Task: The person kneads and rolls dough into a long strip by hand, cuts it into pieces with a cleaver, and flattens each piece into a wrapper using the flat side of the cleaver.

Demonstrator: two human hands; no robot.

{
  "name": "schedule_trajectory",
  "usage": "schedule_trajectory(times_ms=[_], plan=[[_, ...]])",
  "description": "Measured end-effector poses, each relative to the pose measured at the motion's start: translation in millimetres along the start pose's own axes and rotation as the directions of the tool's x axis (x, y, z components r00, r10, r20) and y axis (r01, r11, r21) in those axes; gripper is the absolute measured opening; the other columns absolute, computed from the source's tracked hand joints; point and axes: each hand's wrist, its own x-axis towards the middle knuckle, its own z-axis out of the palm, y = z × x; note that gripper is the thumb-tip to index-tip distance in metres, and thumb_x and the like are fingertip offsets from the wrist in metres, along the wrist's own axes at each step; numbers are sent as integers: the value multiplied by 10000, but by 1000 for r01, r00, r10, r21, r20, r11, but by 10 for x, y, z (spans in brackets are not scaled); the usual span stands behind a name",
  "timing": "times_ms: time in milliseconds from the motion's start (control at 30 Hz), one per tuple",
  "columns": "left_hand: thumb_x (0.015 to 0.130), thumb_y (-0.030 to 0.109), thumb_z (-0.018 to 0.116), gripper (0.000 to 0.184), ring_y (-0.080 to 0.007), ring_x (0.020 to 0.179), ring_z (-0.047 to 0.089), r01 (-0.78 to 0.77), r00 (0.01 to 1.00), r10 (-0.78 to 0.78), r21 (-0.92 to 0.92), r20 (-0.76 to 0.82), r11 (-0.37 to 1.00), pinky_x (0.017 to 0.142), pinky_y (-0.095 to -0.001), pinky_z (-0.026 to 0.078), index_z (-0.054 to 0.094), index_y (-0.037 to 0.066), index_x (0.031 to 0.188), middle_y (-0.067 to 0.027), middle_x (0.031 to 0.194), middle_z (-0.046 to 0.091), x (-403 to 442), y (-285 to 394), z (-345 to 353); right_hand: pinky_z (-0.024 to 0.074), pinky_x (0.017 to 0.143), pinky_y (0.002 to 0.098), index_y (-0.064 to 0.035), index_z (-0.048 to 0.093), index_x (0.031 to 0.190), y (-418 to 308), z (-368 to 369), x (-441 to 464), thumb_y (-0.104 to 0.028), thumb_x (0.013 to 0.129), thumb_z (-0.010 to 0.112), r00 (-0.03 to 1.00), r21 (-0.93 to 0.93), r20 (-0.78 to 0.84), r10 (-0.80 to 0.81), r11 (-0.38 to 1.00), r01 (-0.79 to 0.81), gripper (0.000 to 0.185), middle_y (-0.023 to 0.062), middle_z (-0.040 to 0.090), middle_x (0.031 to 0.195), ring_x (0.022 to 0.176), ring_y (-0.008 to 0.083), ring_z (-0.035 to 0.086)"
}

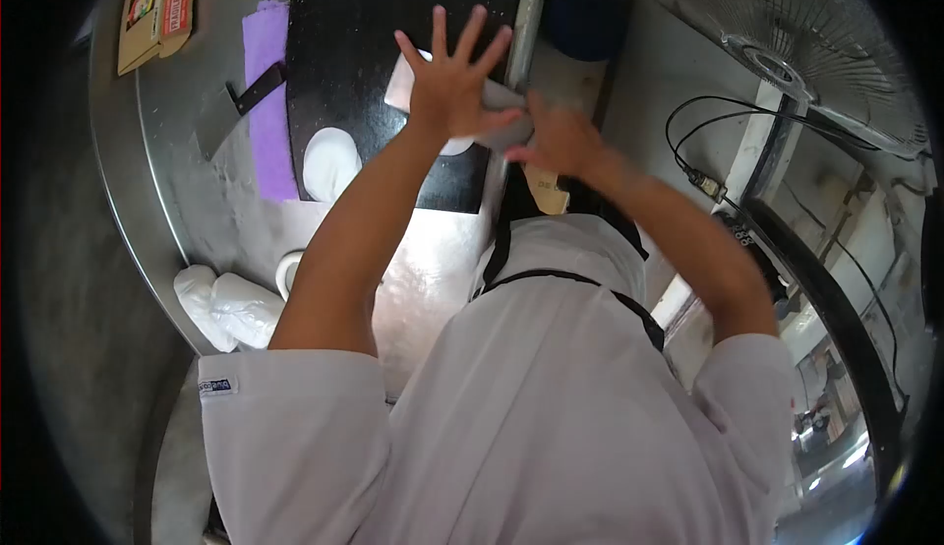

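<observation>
My left hand (452, 88) is palm down with its fingers spread wide, above the black board (344, 53). Its thumb lies against a flat grey piece (504, 120) at the board's right edge. Thumb and finger of my right hand (565, 142), slightly blurred, pinch the right side of that piece. Partly hidden behind my left hand is a pale pinkish block (399, 88). A white rounded piece (331, 163) rests on the board's lower left, and another white piece (456, 147) shows below my left wrist.
Left of the board are a purple cloth (267, 132), a scraper with a dark handle (221, 117), a cardboard box (162, 9) and white plastic-wrapped bundles (241, 309). A fan (777, 48) and cables (703, 181) stand at the right.
</observation>
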Motion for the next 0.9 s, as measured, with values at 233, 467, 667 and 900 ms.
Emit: schedule_trajectory(times_ms=[233, 467, 667, 900], plan=[[660, 856, 689, 1152, -499, 1563, 111, 188, 979, -187, 14, -76, 982, 1039, -892, 84, 330, 336, 1623, -168, 1718, 169, -229, -163, 22, 580, 822, 501, 98, 506, 1266, 1, -277, 428, -495, 712, 903, 925, -41, 159, -345, 934, 355, 903, 305, 708, 997, 963, 450, 718], [663, 868, 666, 1143, -576, 1522, 147, 172, 983, -171, 6, -62, 985, 1013, -905, 55, 367, 306, 1613, -160, 1701, 233, -110, -25, 34, 571, 773, 529, 73, 512, 1206, 224, -190, 339, -596, 716, 859, 959, -72, 60, -278, 957, 282, 899, 309, 684, 935, 922, 514, 689], [685, 869, 655, 1121, -537, 1549, 97, 245, 960, -241, 17, -141, 969, 1065, -875, 49, 359, 313, 1612, -160, 1714, 187, -102, -205, 64, 564, 831, 529, 45, 513, 1221, 33, -464, 514, -519, 727, 881, 930, -156, 135, -342, 919, 361, 835, 279, 701, 939, 930, 499, 694], [701, 855, 662, 1107, -573, 1533, 87, 181, 981, -181, -18, -73, 983, 1010, -908, 56, 346, 326, 1620, -147, 1720, 184, 55, -64, 100, 565, 843, 506, 27, 497, 1248, 171, -425, 391, -497, 687, 907, 981, -102, 137, -139, 983, 154, 871, 298, 703, 1032, 988, 482, 694]])
